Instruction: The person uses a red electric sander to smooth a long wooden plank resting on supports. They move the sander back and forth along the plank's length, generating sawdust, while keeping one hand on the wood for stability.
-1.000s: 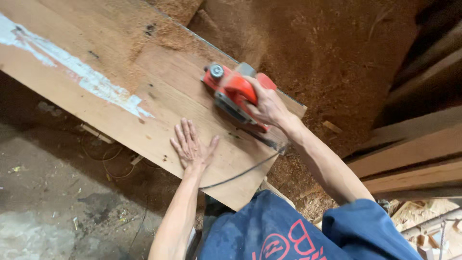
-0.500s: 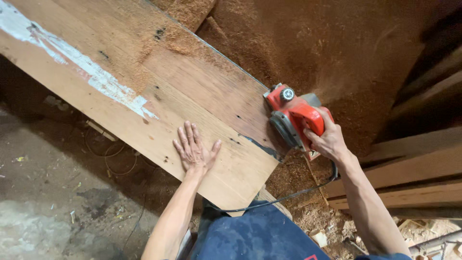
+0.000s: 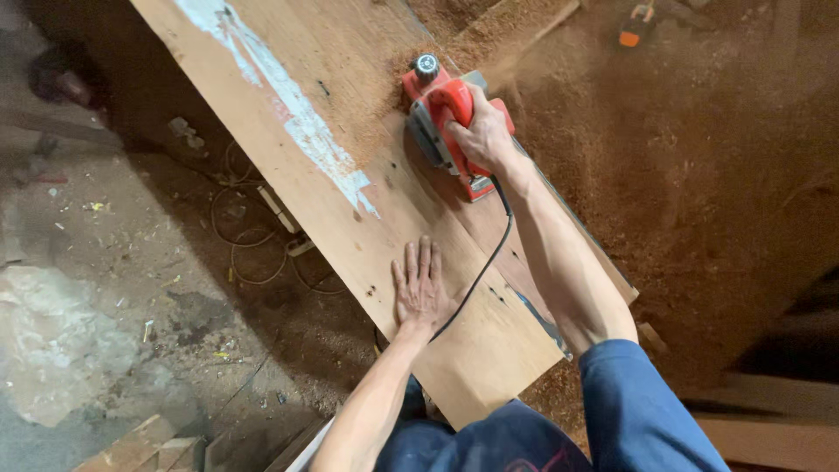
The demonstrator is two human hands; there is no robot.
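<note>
A long wooden plank (image 3: 350, 131) runs from the top left down to the bottom centre, with a strip of white and red paint along it. My right hand (image 3: 482, 133) grips the handle of a red electric planer (image 3: 441, 118) resting on the plank's far side, sawdust piled just ahead of it. My left hand (image 3: 421, 287) lies flat on the plank near its close end, fingers spread, holding nothing. The planer's black cord (image 3: 485, 262) trails back past my left hand.
Thick sawdust (image 3: 699, 175) covers the ground to the right. Loose cables (image 3: 253, 236) and debris lie on the dirty concrete floor (image 3: 105, 288) at left. An orange tool (image 3: 634, 26) sits at the top right. Wood pieces (image 3: 140, 446) lie at the bottom left.
The planer, off the plank's near end half a second ago, is now back on the plank and farther up it. My view has swung, and my left hand stays pressed on the wood.
</note>
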